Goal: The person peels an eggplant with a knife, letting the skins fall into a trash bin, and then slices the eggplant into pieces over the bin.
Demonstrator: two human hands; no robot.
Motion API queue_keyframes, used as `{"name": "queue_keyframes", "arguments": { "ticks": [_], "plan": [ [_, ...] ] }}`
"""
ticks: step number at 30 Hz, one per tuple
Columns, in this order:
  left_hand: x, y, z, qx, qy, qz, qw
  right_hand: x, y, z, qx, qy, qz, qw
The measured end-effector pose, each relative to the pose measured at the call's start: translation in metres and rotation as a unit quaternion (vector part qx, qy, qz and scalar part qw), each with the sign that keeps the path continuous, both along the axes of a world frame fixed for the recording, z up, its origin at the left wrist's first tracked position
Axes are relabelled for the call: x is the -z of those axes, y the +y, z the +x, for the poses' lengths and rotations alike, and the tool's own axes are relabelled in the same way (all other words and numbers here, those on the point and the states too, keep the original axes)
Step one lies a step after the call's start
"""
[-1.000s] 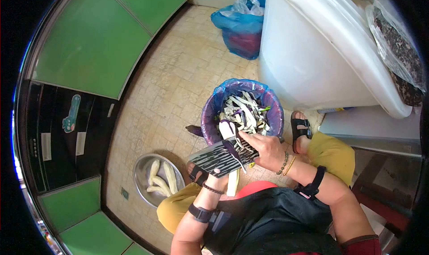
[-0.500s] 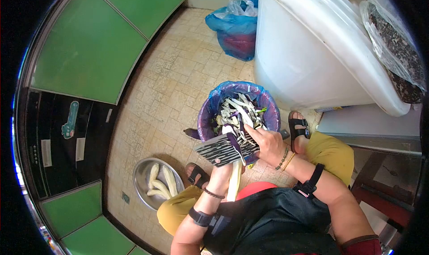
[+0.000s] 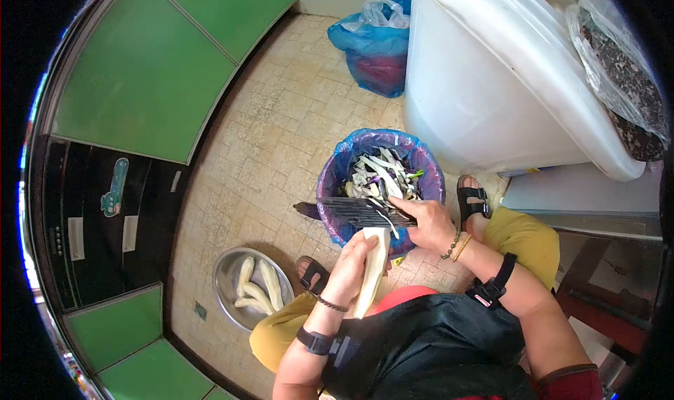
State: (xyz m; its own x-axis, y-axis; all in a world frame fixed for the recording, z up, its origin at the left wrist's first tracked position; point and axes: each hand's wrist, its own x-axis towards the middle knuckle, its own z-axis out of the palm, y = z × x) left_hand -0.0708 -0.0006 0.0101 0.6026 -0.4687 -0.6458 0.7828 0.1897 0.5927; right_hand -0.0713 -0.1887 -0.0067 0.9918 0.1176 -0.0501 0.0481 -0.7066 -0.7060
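Note:
My left hand (image 3: 346, 270) is wrapped round a peeled eggplant (image 3: 373, 268), pale and long, angled down toward my lap. My right hand (image 3: 432, 226) grips a kitchen knife (image 3: 351, 209), its handle hidden in my fingers and its index finger stretched forward. The dark striped blade is seen nearly edge-on, just above the eggplant's upper end. A thin pale strip hangs by the blade. Below the knife stands a bin (image 3: 324, 182) lined with a blue-purple bag, holding white and purple peelings (image 3: 382, 174).
A steel bowl (image 3: 220, 282) with several peeled eggplants (image 3: 272, 282) sits on the tiled floor at left. A dark purple thing (image 3: 307, 209), partly hidden, lies beside the bin. Behind are a blue bag (image 3: 379, 49) and a large white tub (image 3: 484, 84). Green cabinets (image 3: 140, 77) line the left.
The knife blade has turned from showing its flat face to nearly edge-on. The purple-skinned strip on it is gone from view. My left hand and more of the eggplant now show below the blade.

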Motion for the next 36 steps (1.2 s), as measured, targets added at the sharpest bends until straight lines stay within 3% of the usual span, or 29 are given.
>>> {"name": "queue_keyframes", "arguments": {
  "ticks": [3, 5, 12, 15, 16, 18, 20, 23, 28, 30, 34, 36],
  "plan": [
    [0.016, 0.011, -0.001, 0.047, -0.016, 0.049, 0.998, -0.004, 0.003, -0.003, -0.064, -0.043, 0.044, 0.996],
    [0.045, 0.021, -0.016, 0.02, -0.062, 0.05, 0.997, -0.018, 0.006, -0.006, -0.078, -0.038, 0.023, 0.996],
    [0.038, 0.024, -0.023, -0.051, -0.047, -0.017, 0.997, -0.018, 0.002, -0.009, -0.087, -0.051, -0.018, 0.995],
    [0.032, 0.02, -0.025, -0.06, -0.083, 0.009, 0.995, -0.014, -0.004, -0.01, -0.079, -0.052, -0.015, 0.995],
    [0.024, 0.019, -0.01, 0.069, -0.044, 0.048, 0.995, -0.011, -0.006, -0.011, -0.067, -0.051, -0.016, 0.996],
    [-0.01, 0.001, -0.004, 0.07, -0.024, 0.005, 0.997, 0.003, -0.009, -0.006, 0.012, -0.015, -0.022, 1.0],
    [-0.01, 0.0, -0.003, 0.068, -0.026, 0.002, 0.997, 0.007, -0.01, -0.006, 0.03, 0.003, 0.003, 1.0],
    [0.002, 0.009, 0.002, -0.008, 0.049, -0.058, 0.997, -0.001, -0.003, -0.01, 0.006, -0.018, 0.033, 0.999],
    [0.032, 0.023, -0.011, -0.014, -0.028, -0.084, 0.996, -0.02, 0.006, -0.014, -0.066, -0.053, 0.043, 0.995],
    [0.042, 0.028, -0.019, -0.061, -0.001, -0.048, 0.997, -0.023, 0.008, -0.015, -0.096, -0.018, 0.019, 0.995],
    [0.039, 0.029, -0.023, -0.106, 0.054, -0.104, 0.987, -0.017, 0.012, -0.018, -0.064, -0.066, 0.01, 0.996],
    [0.043, 0.028, -0.022, 0.024, -0.121, -0.034, 0.992, -0.015, 0.012, -0.018, -0.056, -0.06, -0.011, 0.997]
  ]
}}
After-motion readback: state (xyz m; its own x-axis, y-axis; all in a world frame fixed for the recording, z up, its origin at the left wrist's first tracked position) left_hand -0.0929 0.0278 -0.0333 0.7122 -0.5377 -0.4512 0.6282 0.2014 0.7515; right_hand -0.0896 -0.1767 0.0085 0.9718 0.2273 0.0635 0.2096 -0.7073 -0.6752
